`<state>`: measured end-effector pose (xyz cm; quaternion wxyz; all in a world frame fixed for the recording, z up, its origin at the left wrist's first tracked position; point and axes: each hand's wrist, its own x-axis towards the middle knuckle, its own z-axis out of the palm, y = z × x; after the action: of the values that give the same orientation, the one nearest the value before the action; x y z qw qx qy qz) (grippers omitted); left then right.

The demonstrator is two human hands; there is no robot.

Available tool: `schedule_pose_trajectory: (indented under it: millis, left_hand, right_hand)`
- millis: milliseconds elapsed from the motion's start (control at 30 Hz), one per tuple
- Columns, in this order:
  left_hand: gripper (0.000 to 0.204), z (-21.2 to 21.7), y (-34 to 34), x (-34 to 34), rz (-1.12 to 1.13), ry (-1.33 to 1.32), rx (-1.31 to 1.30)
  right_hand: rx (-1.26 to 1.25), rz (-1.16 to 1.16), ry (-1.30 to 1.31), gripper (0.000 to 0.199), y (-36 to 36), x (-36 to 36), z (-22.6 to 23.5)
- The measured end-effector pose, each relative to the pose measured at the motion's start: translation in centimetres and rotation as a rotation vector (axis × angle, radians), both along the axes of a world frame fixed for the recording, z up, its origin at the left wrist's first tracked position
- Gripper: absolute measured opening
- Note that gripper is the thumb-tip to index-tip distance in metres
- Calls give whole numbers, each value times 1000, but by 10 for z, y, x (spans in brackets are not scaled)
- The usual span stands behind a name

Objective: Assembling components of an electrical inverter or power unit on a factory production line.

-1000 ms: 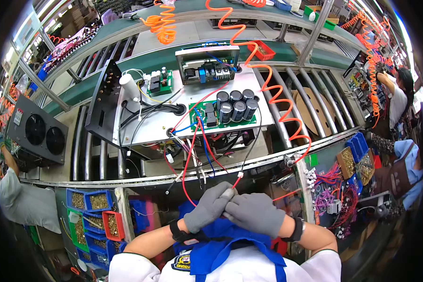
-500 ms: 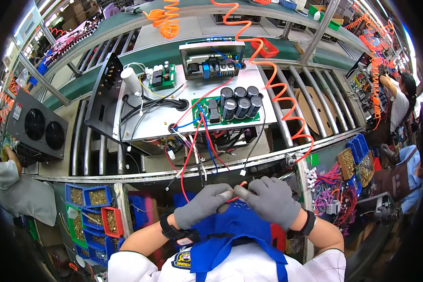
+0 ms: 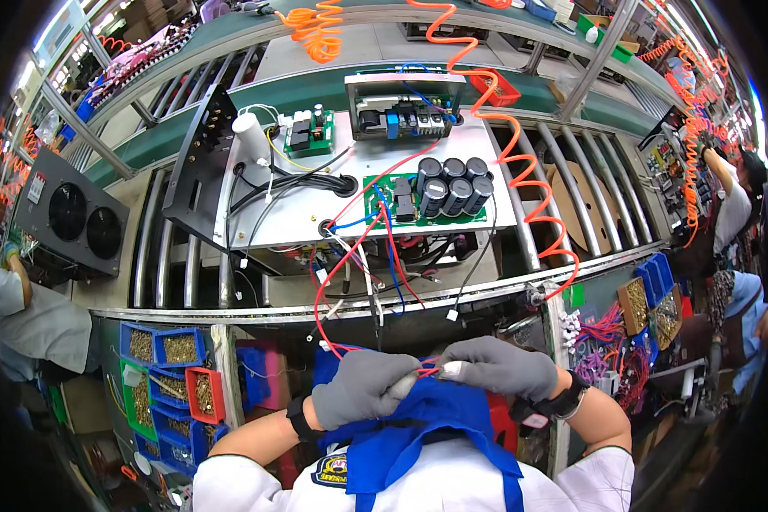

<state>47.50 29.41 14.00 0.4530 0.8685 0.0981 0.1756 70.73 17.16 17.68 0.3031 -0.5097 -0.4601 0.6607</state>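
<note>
Wire, thin red insulated lead [image 3: 343,260], runs from green capacitor board [image 3: 424,200] to chest height, pinched between grey-gloved left hand [image 3: 363,386] and right hand [image 3: 503,367]: judged light, limp; grip near its end

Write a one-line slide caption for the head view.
Gloved left hand and right hand pinch a red wire from the chassis.
</note>
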Motion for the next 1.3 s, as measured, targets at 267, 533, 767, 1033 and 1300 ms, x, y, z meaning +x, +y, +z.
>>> schedule_pose_trajectory:
  millis: [267, 533, 767, 1033, 1300]
  left_hand:
    - [23, 6, 9, 16, -91, 418, -1003]
    - [28, 23, 12, 26, 2, 376, -1032]
    - [28, 23, 10, 31, -1, 329, -966]
    - [30, 28, 12, 29, 23, 372, -917]
    - [30, 27, 13, 30, -69, 420, -954]
  right_hand:
    - [488, 55, -922, 23, 5, -17, 16]
    - [534, -91, -941, 14, -1, -13, 35]
    - [570, -222, -926, 14, -4, -14, 30]
    - [725, -147, -1102, 17, -3, -5, 33]
    - [816, -6, -1084, 21, 6, -4, 36]
